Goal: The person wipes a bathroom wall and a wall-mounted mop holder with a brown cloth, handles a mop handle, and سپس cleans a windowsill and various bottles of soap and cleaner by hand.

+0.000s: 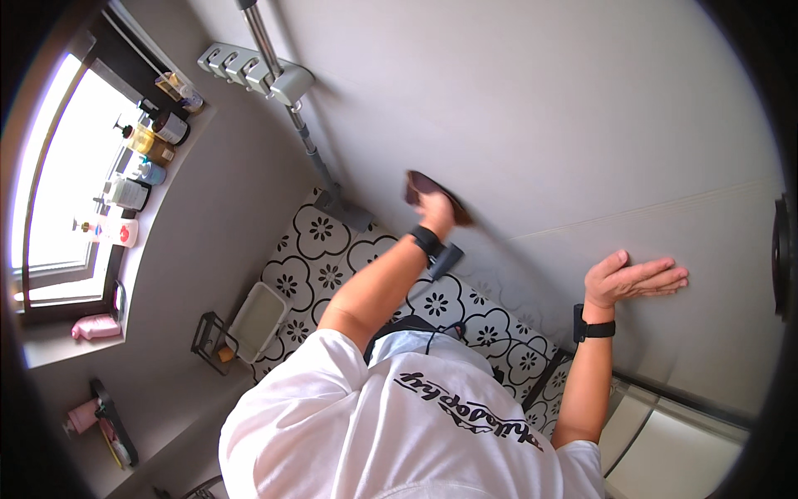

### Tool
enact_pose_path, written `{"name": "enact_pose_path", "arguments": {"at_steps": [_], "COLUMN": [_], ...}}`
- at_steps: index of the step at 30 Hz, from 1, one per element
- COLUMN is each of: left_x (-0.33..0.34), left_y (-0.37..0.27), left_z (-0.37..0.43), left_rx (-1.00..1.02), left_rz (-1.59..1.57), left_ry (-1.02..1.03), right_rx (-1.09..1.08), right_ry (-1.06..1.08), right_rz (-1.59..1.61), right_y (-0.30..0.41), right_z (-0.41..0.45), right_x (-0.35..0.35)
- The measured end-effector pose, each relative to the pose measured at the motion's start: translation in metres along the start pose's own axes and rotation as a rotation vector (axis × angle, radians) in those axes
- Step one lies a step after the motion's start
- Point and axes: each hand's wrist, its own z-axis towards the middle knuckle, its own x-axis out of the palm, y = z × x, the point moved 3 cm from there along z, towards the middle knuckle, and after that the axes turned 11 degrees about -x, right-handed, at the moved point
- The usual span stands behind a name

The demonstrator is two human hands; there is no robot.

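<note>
My left hand point(436, 209), blurred, is closed around a dark brown cloth point(433, 184) pressed up against the pale wall point(561, 125). The cloth looks folded or bunched, and part of it is hidden behind my fingers. To the right, my right hand point(636, 277) is empty, with the thumb apart and the fingers stretched out. It is at the same wall; whether the palm touches it I cannot tell. Each wrist wears a black band point(596, 330) with a small device on it.
A flat mop point(321, 168) hangs from a grey wall holder point(237, 65) at upper left. Several pump bottles point(146, 145) line the windowsill. On the patterned tile floor point(436, 302) stands a white basin point(259, 321) beside a black wire rack point(212, 343). A dark round fixture point(780, 256) is at far right.
</note>
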Motion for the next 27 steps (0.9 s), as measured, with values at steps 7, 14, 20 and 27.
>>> {"name": "enact_pose_path", "arguments": {"at_steps": [7,14,20,27], "left_x": [0.037,0.041,0.043,0.092], "left_y": [-0.09,0.038,0.126,0.097], "left_z": [-0.035,-0.078,-0.09,-0.141], "left_rx": [0.349,-0.281,-0.572,-0.038], "left_rz": [0.472,-0.124,-0.118,0.182], "left_ry": [-0.651,-0.089,0.02,-0.003], "right_rx": [0.027,0.015,0.033,0.073], "right_ry": [-0.005,-0.018,0.001,0.032], "right_rz": [-0.018,-0.014,0.005,0.052], "right_y": [-0.003,-0.006,-0.003,-0.004], "right_z": [-0.007,-0.013,-0.01,-0.024], "right_x": [0.002,0.003,0.001,-0.005]}}
